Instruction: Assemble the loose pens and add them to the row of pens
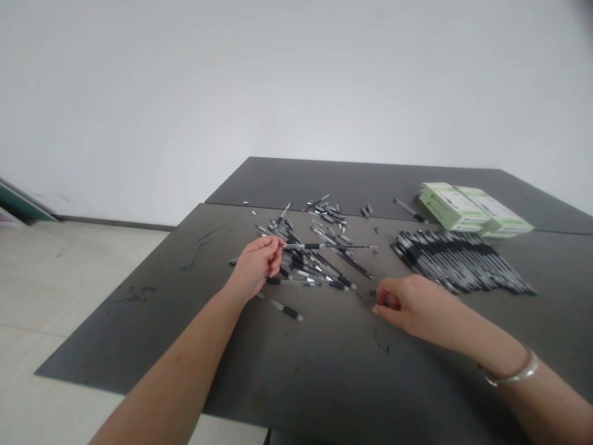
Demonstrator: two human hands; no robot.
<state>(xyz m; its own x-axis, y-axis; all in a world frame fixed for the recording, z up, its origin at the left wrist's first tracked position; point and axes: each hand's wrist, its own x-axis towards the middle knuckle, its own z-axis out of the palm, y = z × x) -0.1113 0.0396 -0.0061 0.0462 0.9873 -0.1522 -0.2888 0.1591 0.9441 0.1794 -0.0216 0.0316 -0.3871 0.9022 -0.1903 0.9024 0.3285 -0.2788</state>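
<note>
My left hand (259,264) pinches the rear of a clear pen barrel with a black grip (311,246), held level above a loose heap. A thin dark refill (347,247) sticks out of its front end, tip pointing right. Below and around that hand lie scattered pen parts (319,272): barrels, refills and small caps. My right hand (403,303) is low over the table, thumb and fingertips pinched together. A small dark piece (373,293) shows at its fingertips; its kind is too small to tell. One separate pen barrel (290,312) rests nearest me.
Right of the heap, many black pens (458,259) lie side by side in a row. Behind them stand two green-and-white boxes (456,207), with a single pen (410,210) beside them. Small caps (365,211) dot the dark table (152,334). A white wall rises behind.
</note>
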